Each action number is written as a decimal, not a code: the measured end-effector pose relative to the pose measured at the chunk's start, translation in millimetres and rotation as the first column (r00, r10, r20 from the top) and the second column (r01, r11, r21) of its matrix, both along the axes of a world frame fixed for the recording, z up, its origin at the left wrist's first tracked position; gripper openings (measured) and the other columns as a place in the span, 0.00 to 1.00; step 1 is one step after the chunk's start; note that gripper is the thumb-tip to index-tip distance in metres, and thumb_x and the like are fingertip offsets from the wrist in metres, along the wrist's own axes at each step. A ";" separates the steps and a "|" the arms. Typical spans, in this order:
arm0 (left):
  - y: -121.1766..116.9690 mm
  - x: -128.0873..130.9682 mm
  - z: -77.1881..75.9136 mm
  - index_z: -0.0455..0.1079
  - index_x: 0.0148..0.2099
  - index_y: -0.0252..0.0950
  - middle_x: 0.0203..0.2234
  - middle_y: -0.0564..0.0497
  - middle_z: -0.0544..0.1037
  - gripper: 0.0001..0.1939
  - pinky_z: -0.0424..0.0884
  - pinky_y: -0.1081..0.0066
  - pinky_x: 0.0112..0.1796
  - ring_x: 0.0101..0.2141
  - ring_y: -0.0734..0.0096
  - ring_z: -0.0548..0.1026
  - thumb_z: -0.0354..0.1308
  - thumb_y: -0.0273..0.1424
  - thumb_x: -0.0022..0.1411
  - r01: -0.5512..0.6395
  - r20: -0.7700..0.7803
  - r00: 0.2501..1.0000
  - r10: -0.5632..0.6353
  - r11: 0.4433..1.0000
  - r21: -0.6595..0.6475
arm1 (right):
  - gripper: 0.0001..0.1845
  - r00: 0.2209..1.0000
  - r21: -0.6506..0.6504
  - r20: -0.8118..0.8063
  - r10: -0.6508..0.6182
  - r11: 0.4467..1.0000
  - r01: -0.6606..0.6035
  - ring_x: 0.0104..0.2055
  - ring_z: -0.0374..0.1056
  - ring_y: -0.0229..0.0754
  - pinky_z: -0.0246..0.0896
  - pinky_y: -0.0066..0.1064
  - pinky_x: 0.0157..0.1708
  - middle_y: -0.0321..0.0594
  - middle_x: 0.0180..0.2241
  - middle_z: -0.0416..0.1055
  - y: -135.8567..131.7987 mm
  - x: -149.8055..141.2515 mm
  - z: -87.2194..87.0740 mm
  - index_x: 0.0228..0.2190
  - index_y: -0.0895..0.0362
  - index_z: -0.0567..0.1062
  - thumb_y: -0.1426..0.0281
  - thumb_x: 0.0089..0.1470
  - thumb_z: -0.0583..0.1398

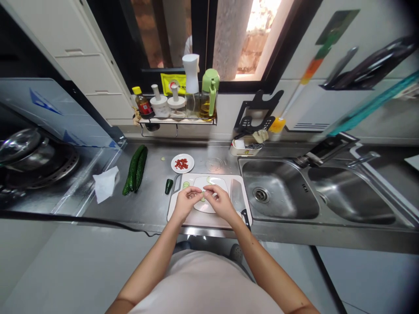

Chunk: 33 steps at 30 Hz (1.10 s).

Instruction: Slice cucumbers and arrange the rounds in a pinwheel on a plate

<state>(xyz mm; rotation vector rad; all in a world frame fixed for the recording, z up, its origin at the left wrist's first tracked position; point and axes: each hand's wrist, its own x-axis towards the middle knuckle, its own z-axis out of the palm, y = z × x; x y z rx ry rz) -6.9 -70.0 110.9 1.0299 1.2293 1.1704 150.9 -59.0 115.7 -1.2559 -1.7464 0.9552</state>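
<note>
Both hands meet over a white plate [221,180] that rests on the cutting board [209,221]. Thumb and fingers of my left hand [188,198] pinch a thin pale-green cucumber slice [203,199] from one side. My right hand [220,200] grips the same slice from the other side. Another slice [209,179] lies near the plate's far rim, and cut cucumber slices [186,185] sit on the board to the left. A cleaver [238,195] with a black handle lies flat at the board's right end. Left of the board is a cucumber end piece [169,186].
Whole cucumbers [135,170] and a crumpled paper towel [106,183] lie on the left of the counter. Behind the board stands a small plate [177,168] of chopped red pieces. A double sink [278,205] is at right, a pot [29,150] on the stove at far left.
</note>
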 end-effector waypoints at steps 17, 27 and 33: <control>-5.9 17.5 2.7 0.67 0.43 0.37 0.25 0.52 0.75 0.24 0.54 0.80 0.20 0.19 0.83 0.65 0.59 0.50 0.52 0.100 0.237 0.971 -0.013 0.928 -0.360 | 0.13 0.998 0.046 -0.050 -0.042 0.998 0.045 0.34 0.66 0.37 0.58 0.26 0.30 0.38 0.31 0.72 2.3 9.1 4.4 0.31 0.56 0.73 0.61 0.57 0.55; 1.3 15.6 10.9 0.66 0.48 0.37 0.26 0.55 0.72 0.27 0.54 0.82 0.20 0.21 0.84 0.65 0.66 0.37 0.45 0.108 0.378 0.925 0.031 0.933 -0.342 | 0.13 0.999 0.085 -0.013 0.038 0.996 -0.037 0.37 0.65 0.38 0.59 0.27 0.34 0.38 0.32 0.70 -1.1 13.1 7.3 0.31 0.55 0.74 0.61 0.58 0.55; 4.5 13.6 14.1 0.67 0.48 0.35 0.19 0.60 0.63 0.28 0.53 0.80 0.21 0.19 0.85 0.62 0.67 0.33 0.43 0.038 0.267 0.964 0.016 0.980 -0.195 | 0.12 0.999 0.066 -0.031 0.024 0.998 -0.022 0.35 0.65 0.37 0.58 0.26 0.33 0.37 0.30 0.70 -1.0 12.6 9.0 0.29 0.56 0.73 0.62 0.56 0.55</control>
